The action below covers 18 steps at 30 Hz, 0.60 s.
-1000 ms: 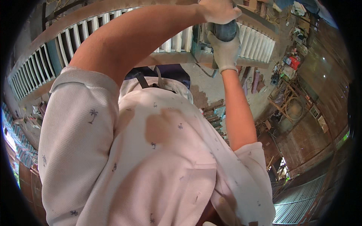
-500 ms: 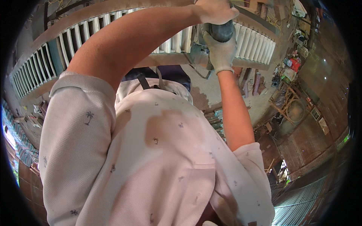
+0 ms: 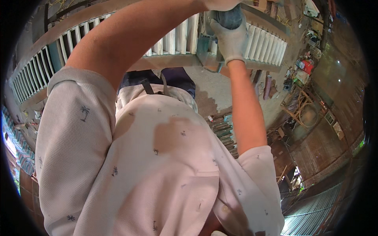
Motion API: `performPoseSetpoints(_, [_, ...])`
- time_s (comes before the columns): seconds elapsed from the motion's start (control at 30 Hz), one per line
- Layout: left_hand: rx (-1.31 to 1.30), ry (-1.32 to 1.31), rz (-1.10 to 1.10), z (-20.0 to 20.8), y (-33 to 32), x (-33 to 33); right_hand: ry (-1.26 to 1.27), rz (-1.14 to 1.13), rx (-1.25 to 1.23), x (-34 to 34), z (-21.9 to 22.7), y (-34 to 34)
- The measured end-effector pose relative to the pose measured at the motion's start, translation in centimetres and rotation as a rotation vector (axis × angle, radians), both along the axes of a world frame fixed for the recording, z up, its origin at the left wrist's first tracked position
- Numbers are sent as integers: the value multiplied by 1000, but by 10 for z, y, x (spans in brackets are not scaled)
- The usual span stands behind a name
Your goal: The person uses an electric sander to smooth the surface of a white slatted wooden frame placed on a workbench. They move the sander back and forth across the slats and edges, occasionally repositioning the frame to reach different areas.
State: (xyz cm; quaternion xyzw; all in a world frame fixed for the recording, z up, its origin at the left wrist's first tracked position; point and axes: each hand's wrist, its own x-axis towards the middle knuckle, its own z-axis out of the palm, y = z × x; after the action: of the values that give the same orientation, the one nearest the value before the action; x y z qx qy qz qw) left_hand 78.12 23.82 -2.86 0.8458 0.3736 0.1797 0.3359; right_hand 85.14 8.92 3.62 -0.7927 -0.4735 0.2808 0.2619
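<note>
A gloved right hand (image 3: 232, 41), mine, wraps around a dark grey tool with a rounded end (image 3: 229, 19) near the top of the head view. The rest of the tool is hidden, so I cannot make out its exact kind. My left hand (image 3: 223, 4) is at the upper edge, just above the tool's rounded end, and its fingers are out of sight. Beneath both hands lies a long brown wooden frame with pale slats (image 3: 181, 37), like a louvred shutter. A dark cord-like loop (image 3: 210, 70) hangs beside my right wrist.
Pipes or bars (image 3: 225, 128) lie stacked on the floor to the right of my body. Further right are a red item (image 3: 308, 67) among clutter and a wooden rack-like frame (image 3: 301, 108). Brown sheet walls rise at the far right. Striped cloth (image 3: 19, 145) hangs at the left.
Both hands and the tool have moved slightly up and away from my body, and the left hand is now mostly cut off by the upper edge. The right hand keeps its grip.
</note>
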Motion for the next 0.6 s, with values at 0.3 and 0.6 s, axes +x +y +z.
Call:
performPoseSetpoints(0.3, [-229,-250,206,-8,-88,-6,-147,12,-75,11,3,-65])
performPoseSetpoints(0.6, [-278,-183,376,4,-35,-8,-87,165,-14,22,5,-11])
